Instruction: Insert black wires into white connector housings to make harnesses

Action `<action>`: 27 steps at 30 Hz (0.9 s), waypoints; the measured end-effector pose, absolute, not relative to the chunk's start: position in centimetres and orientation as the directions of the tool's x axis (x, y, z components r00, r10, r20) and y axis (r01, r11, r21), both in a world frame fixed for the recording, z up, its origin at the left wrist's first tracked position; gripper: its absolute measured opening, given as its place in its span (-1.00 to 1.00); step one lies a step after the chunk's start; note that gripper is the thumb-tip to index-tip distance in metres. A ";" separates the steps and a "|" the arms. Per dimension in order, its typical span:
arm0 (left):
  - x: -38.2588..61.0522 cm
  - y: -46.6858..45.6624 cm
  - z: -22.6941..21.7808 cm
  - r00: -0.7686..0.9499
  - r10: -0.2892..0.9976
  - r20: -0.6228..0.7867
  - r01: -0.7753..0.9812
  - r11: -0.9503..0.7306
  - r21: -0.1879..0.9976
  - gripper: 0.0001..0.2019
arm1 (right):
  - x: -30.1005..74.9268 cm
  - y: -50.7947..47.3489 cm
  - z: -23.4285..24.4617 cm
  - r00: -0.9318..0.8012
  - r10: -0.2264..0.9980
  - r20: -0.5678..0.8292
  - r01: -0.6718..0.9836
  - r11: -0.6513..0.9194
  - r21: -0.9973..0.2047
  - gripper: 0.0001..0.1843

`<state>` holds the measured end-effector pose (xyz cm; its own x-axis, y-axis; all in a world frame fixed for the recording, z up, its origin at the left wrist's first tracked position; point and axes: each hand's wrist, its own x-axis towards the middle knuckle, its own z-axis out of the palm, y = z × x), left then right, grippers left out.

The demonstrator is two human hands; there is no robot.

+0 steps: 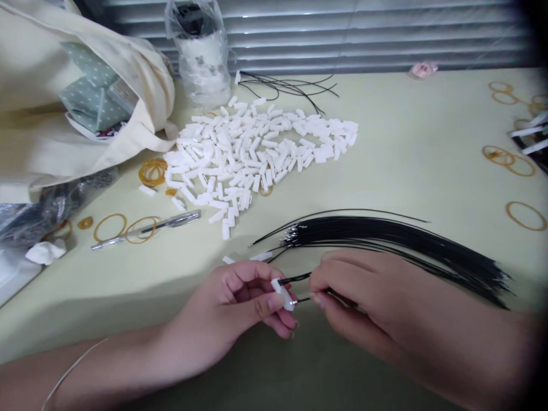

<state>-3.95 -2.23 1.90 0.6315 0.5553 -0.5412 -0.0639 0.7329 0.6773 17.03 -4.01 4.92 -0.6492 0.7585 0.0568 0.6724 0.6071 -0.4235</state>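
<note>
My left hand point(244, 308) pinches a small white plastic connector point(283, 294) between thumb and fingers, low in the middle of the view. My right hand point(363, 297) is closed on thin black wires point(299, 278) whose ends meet the connector. Just beyond my hands lies a bundle of black wires point(385, 237) fanned out to the right. A large heap of white connectors point(252, 154) is spread on the pale table point(419, 137) farther back.
A cream cloth bag point(51, 103) sits at the far left. Rubber bands point(152, 171) and a silver pen point(145, 230) lie left of the heap. A plastic-wrapped roll point(203, 57) stands at the back by loose wires point(286, 87). More rubber bands point(507, 160) are at right.
</note>
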 end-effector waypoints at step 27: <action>-3.6 -2.5 2.2 0.651 0.517 -0.555 0.018 0.721 0.693 -0.86 | 14.6 2.8 3.3 -0.666 0.743 0.070 0.648 0.622 -0.439 -0.88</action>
